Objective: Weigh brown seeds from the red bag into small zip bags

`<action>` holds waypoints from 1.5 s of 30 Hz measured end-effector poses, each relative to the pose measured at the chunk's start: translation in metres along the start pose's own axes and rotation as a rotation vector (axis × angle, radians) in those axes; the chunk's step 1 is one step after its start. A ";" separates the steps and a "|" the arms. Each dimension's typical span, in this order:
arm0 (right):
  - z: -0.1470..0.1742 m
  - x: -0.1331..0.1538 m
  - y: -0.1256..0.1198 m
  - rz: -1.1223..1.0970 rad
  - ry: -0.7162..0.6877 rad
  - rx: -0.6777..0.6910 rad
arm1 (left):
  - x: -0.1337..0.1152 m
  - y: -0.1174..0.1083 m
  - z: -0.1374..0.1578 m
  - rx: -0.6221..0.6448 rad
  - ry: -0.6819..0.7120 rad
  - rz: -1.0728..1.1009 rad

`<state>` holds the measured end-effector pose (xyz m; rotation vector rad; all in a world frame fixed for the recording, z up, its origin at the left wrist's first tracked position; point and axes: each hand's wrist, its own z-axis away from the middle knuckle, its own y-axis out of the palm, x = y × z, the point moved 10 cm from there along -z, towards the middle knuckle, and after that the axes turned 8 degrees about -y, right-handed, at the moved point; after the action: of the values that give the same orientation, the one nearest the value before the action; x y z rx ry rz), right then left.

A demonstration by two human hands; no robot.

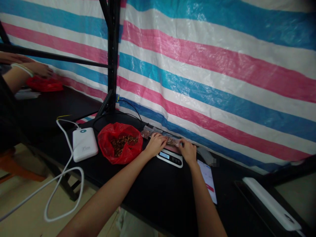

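A small clear plastic bag (pixel 172 141) with brownish bits in it is stretched between my hands, just above and behind a white digital scale (pixel 170 159) with a lit display. My left hand (pixel 156 144) has its fingers closed on the bag's left end. At the right end, my right hand (pixel 188 151) pinches the edge of the same bag. Left of my left hand stands an open red plastic bag (pixel 105 144) of brown beans or nuts (pixel 123 143). Other small filled clear bags (pixel 147 132) lie behind my left hand, partly hidden by it.
A white power bank (pixel 84 144) with a looping white cable (pixel 81 174) lies on the left. A phone (pixel 207 181) lies beside my right wrist, and a long white device (pixel 271 204) sits farther right. Another person's hands (pixel 37 68) work at a red bag (pixel 45 84), left of a black post (pixel 113 56).
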<state>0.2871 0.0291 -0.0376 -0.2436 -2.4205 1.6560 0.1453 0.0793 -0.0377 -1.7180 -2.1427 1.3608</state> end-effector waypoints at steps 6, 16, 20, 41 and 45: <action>0.001 0.009 -0.003 0.065 -0.059 -0.007 | -0.001 0.001 0.000 0.014 -0.001 -0.009; -0.004 0.024 0.002 0.061 -0.220 0.010 | -0.002 -0.001 -0.001 0.034 0.004 -0.078; -0.006 0.022 0.004 0.027 -0.192 -0.018 | -0.003 -0.002 -0.002 0.028 0.023 -0.104; 0.017 -0.066 -0.026 -0.384 0.196 -0.352 | 0.002 -0.015 -0.003 -0.038 0.014 -0.182; 0.022 -0.081 -0.030 -0.410 0.272 -0.367 | 0.002 -0.015 -0.003 -0.032 0.012 -0.194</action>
<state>0.3594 -0.0213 -0.0226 -0.0168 -2.3462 0.9406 0.1351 0.0831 -0.0274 -1.4783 -2.2673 1.2685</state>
